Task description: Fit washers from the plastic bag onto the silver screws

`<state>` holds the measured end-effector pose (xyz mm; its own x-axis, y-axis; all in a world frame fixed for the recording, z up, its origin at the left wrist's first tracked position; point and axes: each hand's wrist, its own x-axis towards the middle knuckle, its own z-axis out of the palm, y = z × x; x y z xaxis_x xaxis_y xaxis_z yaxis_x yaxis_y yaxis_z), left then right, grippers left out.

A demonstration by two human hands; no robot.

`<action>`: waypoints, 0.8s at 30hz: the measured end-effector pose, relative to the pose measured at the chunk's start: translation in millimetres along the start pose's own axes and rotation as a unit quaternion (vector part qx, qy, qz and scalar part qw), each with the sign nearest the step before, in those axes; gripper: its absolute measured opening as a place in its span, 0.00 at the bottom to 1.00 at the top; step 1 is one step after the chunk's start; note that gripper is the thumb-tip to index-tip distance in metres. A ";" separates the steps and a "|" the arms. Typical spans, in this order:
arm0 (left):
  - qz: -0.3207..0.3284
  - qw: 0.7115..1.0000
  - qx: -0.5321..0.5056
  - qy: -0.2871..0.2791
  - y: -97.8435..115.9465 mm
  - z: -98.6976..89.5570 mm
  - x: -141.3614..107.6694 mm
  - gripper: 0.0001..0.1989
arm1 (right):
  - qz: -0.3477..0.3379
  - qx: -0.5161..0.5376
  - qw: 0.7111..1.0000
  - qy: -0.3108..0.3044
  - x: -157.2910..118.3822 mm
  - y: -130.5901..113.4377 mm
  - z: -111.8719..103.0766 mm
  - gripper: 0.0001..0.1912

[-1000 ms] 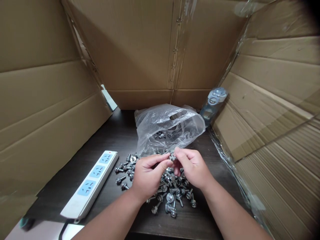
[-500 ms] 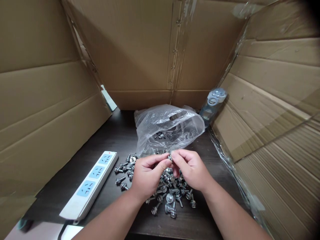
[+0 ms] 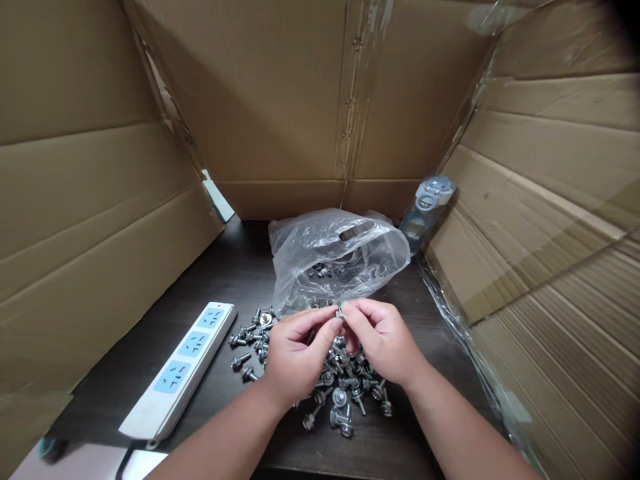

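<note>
Between the fingertips of both hands is a small silvery bolt, mostly covered by the fingers. My left hand pinches it from the left with thumb and forefinger. From the right, my right hand pinches the same piece, its other fingers curled below. Under and around the hands lies a loose pile of metal bolts with washers or nuts on them. More bolts are scattered to the left of the pile. Just beyond the hands, a clear plastic bag lies with its mouth open, some small dark metal pieces inside.
A white power strip with blue sockets lies at the left of the dark table. A translucent water bottle stands back right. Cardboard walls close in the back and both sides.
Both hands stay in nearly the same place above the pile. The fingers have shifted slightly around the bolt, and a little more of it shows.
</note>
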<state>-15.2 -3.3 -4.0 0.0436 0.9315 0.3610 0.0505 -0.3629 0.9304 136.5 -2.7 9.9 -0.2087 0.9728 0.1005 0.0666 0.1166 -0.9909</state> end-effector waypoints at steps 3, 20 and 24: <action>0.010 1.000 0.000 0.005 -0.1 -0.5 -0.1 0.08 | 0.000 0.044 0.999 -0.008 1.9 2.1 -2.7 0.20; 0.017 0.999 -0.037 -0.024 7.3 -2.5 2.5 0.08 | -0.035 0.094 0.995 -0.028 -2.2 -0.6 -3.4 0.12; 0.041 0.998 -0.021 -0.031 5.8 -3.8 2.5 0.09 | -0.065 0.092 0.993 -0.026 -4.2 -5.6 -3.1 0.08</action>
<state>-18.6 -3.0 2.5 0.1067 0.8953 0.4326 0.0029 -0.4353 0.9003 140.1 -6.9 15.3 -0.2545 0.9397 0.2283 -0.1429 0.1969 -0.9700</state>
